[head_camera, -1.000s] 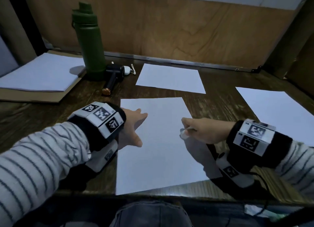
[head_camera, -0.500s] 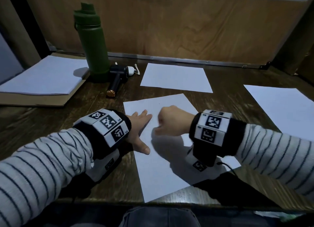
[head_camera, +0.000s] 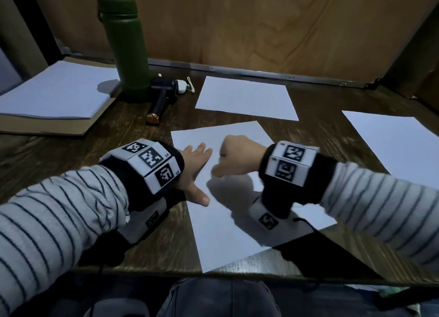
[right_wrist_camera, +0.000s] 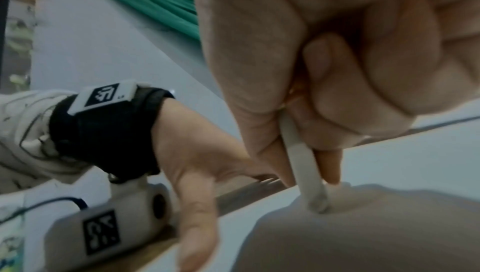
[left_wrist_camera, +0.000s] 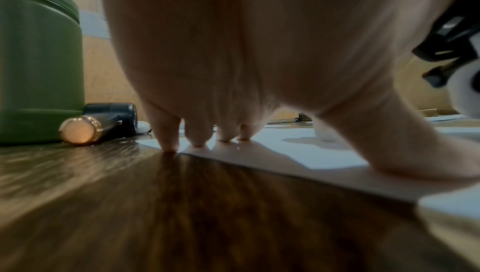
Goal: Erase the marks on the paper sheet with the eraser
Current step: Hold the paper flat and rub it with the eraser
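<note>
Dark wooden desk bears a white paper sheet; left hand presses it at nine o'clock, fingers spread, while right hand pinches a white eraser onto it.

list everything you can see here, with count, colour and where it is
paper sheet: one, white, near edge of the table, under both hands
eraser: one, white, tip on the paper sheet
loose sheets: two, white, one behind the paper sheet, one at right
paper stack: one, white, far left on brown cardboard
bottle: one, green, upright at back left
handheld device: one, black with copper end, lying beside the bottle
table: one, dark wood
left hand: fingers spread, pressing the paper sheet's left edge
right hand: pinches the eraser
sleeves: two, white with dark stripes
wrist bands: two, black with white tags
</note>
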Motion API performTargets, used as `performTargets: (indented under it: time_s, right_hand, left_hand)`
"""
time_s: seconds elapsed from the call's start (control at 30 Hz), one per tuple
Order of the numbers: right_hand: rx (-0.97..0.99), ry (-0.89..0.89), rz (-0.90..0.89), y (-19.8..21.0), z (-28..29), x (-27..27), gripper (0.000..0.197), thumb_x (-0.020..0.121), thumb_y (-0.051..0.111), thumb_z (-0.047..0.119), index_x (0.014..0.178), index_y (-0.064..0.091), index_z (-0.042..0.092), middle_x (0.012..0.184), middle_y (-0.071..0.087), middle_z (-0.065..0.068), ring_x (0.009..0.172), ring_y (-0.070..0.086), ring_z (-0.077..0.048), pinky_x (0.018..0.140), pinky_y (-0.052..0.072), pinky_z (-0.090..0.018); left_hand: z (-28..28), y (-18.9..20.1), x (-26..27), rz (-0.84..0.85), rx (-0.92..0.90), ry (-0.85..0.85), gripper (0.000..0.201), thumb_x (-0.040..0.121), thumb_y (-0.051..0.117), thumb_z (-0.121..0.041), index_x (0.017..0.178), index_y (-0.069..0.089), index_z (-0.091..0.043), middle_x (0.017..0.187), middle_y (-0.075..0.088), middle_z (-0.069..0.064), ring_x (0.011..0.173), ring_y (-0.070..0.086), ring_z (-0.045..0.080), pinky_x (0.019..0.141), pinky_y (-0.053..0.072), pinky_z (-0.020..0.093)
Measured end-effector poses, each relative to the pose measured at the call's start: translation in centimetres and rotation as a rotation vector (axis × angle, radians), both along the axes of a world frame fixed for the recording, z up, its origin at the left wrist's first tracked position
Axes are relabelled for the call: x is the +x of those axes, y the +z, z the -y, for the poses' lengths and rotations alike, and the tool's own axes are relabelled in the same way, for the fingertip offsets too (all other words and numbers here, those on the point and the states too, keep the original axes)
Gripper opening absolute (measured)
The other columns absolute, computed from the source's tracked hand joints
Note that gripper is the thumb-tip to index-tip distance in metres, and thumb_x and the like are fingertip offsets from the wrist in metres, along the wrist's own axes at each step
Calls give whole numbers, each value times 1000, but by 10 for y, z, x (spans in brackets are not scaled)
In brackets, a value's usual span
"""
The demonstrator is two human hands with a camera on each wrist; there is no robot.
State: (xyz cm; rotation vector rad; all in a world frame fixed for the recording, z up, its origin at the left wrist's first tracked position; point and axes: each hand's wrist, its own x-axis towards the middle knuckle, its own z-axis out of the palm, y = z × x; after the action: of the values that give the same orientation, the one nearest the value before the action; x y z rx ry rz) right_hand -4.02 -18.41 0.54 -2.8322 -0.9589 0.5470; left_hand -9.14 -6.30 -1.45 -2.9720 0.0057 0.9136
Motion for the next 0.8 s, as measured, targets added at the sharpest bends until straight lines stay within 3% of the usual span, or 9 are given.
performTargets:
  time_s: [0.1,0.27,0.4,0.5,0.8]
  right_hand:
    - [3,-17,-25,2,2,4,30,79,64,24,55,49,13,53,50,2,52,46,-10,47,34,-22]
    - [-50,-169,50,10,40,23,27,76,64,19,57,49,7,53,45,-1,49,41,-14,44,31,-21]
    - [-12,-91,89,6,23,10,38,79,63,19,52,38,10,53,40,-1,52,40,-17,43,28,-23]
    - [28,-19,23,1,7,-2,37,79,65,22,53,40,12,52,43,0,50,40,-12,44,28,-23]
    - [-42,-172,83,10,42,13,37,78,64,20,53,40,8,55,40,-3,50,38,-17,43,28,-22]
  left_hand:
    - [-1,1,0,-7,1,1,122,72,63,-63,147,-21,-17,156,-23,4,146,-12,26,117,8,48]
    - [0,3,0,-18,16,-7,121,73,62,-63,147,-21,-15,156,-23,3,146,-11,25,116,9,47]
    - [-1,2,0,-9,20,-10,121,73,62,-63,147,-20,-14,157,-22,5,146,-10,27,116,9,47]
    - [-1,1,0,-10,24,-12,121,73,61,-64,147,-20,-14,157,-22,6,146,-10,27,117,8,47]
    - [-1,1,1,-11,33,-9,121,74,61,-63,147,-21,-14,157,-22,5,147,-9,27,116,9,47]
